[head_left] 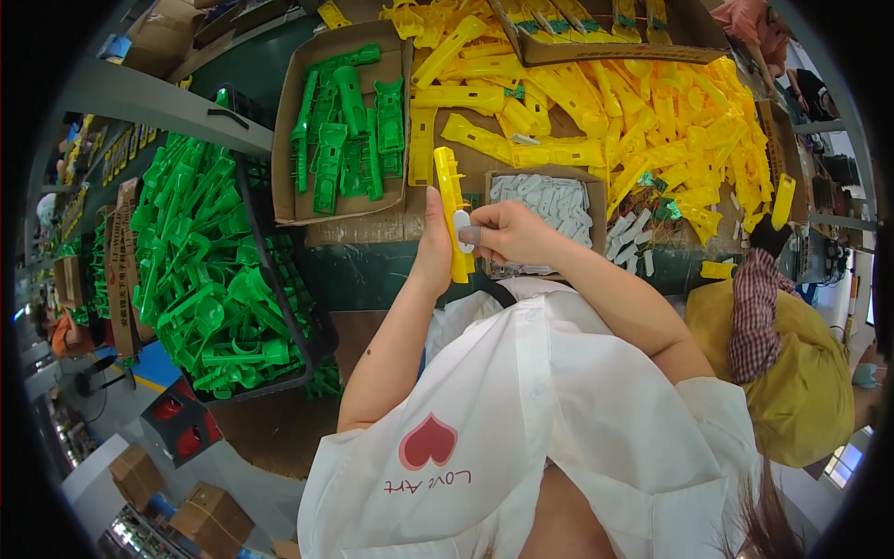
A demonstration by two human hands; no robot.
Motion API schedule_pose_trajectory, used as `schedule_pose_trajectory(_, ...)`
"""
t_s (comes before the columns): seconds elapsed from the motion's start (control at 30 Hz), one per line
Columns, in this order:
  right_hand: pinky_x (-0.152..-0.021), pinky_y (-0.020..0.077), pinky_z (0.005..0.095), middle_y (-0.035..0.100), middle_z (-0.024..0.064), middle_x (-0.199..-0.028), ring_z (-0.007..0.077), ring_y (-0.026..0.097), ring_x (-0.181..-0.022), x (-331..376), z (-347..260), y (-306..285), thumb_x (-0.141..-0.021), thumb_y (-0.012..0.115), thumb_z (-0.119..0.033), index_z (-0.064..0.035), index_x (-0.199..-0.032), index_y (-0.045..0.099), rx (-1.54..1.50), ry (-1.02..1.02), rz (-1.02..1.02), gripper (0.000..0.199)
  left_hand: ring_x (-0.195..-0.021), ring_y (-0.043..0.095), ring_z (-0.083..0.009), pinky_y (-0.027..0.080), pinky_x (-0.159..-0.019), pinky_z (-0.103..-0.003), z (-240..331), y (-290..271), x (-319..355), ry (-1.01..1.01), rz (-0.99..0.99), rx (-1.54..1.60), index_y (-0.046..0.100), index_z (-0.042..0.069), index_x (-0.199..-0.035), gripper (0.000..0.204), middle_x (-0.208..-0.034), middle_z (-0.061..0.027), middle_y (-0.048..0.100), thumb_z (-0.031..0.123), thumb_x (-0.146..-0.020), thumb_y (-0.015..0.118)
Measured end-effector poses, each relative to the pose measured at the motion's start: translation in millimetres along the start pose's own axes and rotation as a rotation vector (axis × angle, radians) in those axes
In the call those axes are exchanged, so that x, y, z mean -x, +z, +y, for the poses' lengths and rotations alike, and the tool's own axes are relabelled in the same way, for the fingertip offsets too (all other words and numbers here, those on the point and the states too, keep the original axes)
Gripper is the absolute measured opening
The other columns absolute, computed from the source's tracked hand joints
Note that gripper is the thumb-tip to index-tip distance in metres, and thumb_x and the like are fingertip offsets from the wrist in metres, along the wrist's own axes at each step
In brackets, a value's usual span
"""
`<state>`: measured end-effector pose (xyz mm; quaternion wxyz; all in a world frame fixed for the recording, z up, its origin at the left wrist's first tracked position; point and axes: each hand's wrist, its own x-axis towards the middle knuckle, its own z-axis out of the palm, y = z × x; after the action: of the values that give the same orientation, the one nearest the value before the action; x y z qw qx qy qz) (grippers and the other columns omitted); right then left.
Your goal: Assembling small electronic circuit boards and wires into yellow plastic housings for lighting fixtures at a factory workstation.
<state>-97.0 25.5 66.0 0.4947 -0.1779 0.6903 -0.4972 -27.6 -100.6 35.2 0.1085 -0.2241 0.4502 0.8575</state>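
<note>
My left hand [431, 247] grips a long yellow plastic housing [448, 182], held upright above the table's near edge. Against the housing's right side, my right hand [512, 233] pinches a small white plastic piece [462, 224] between thumb and fingers. One fingertip of that hand looks grey, as if covered. The white piece touches the housing; whether it is seated in it I cannot tell. Just beyond my right hand stands a cardboard box of similar white pieces [545, 200].
Yellow housings [652, 121] are heaped across the table's far side. Green parts fill a cardboard box [289, 121] and a black crate [279, 270] at left. A carton [615, 51] holds yellow parts. At right, a co-worker's dark-gloved hand [769, 235] holds a yellow part.
</note>
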Motion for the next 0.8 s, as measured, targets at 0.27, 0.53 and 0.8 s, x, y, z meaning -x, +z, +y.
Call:
schedule_pose_trajectory(0.27, -0.044, 0.0433, 0.0259, 0.06, 0.0084, -0.063, 0.0133, 0.056, -0.048, -9, 13, 11, -0.083, 0.049, -0.021, 0.0002, -0.071, 0.058, 0.39, -0.193, 0.226, 0.026, -0.069, 0.047, -0.0115, 0.04, -0.06, -0.024, -13, -7, -4, 0.074, 0.151, -0.387, 0.037, 0.006, -0.106, 0.06, -0.083, -0.005, 0.046, 0.061, -0.086, 0.025)
schedule_pose_trajectory(0.53, -0.052, 0.0473, 0.0309, 0.063, 0.0112, -0.072, 0.0195, 0.061, -0.061, -71, 13, -101, -0.084, 0.05, -0.04, -0.0007, -0.085, 0.061, 0.374, -0.081, 0.415, 0.041, -0.052, 0.047, -0.0102, 0.043, -0.048, -0.026, -3, -22, 16, 0.053, 0.14, -0.049, 0.041, 0.004, -0.108, 0.037, -0.068, -0.0017, 0.048, 0.008, -0.077, 0.059)
schedule_pose_trajectory(0.8, -0.071, 0.0453, 0.0444, 0.061, 0.0189, -0.092, 0.0341, 0.058, -0.086, -115, 40, -151, -0.08, 0.054, -0.033, -0.0029, -0.086, 0.06, 0.734, 0.213, 0.852, 0.031, -0.057, 0.051, -0.0104, 0.043, -0.051, -0.025, 7, -12, 20, 0.175, 0.159, -0.281, 0.041, 0.003, -0.11, 0.036, -0.073, -0.0019, 0.05, 0.005, -0.078, 0.057)
